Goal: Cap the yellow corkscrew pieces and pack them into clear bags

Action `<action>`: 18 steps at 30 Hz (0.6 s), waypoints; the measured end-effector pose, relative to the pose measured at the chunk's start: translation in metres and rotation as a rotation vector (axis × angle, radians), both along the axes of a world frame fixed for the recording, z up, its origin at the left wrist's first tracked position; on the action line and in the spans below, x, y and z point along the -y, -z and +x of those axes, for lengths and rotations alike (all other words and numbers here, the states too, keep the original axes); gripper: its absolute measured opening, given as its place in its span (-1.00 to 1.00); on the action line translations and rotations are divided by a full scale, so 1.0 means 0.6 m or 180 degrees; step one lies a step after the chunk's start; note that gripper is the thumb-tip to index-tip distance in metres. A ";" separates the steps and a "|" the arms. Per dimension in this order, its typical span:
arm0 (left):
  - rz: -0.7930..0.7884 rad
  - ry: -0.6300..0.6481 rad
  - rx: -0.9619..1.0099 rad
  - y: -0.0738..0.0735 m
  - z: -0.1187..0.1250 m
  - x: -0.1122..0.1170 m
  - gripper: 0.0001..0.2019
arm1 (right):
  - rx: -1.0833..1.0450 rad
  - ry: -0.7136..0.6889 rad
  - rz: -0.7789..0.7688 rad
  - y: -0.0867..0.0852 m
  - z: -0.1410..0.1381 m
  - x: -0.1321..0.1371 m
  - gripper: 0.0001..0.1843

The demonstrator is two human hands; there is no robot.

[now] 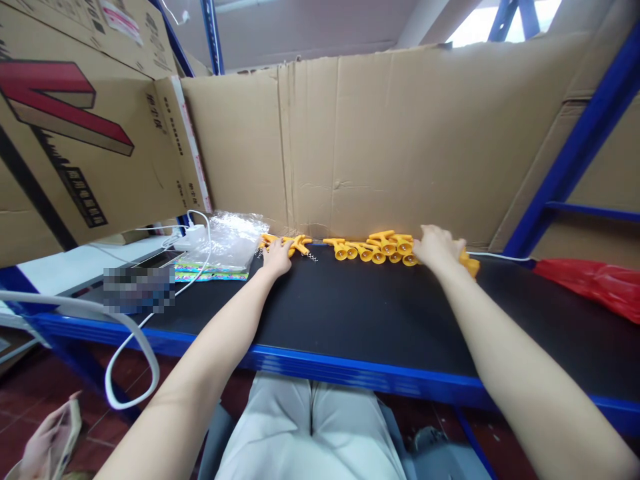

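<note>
You have two hands at one desk [360, 313]. Between your left hand [278, 260] and right hand [440, 245], count eight yellow cups [379, 257] with open ends showing. You have at least one yellow piece [471, 265] by your right hand and at least two metal spirals [311, 255] by your left; overlapping yellow handles [300, 241] there defy counting.

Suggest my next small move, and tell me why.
Perhaps lift one yellow-handled corkscrew with your left hand: that hand is at the corkscrew cluster, while your right hand is beside the yellow bell-shaped cups.
</note>
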State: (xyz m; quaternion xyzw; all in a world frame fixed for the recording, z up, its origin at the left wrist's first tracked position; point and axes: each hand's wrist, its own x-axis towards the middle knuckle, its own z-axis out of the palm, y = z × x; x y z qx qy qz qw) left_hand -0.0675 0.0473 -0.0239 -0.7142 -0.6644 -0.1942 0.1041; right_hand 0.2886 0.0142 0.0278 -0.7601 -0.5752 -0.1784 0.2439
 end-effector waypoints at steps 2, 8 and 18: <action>-0.0184 0.0048 -0.0036 0.005 -0.003 -0.005 -0.49 | -0.0155 0.0398 -0.0273 -0.013 0.019 0.007 -0.55; -0.0409 0.0091 -0.0106 0.006 -0.006 -0.010 -0.62 | -0.0598 0.0925 -0.1156 -0.021 0.056 0.011 -0.55; -0.0353 -0.0130 -0.0053 0.000 0.000 -0.006 -0.67 | -0.0615 0.1145 -0.1150 -0.017 0.068 0.005 -0.49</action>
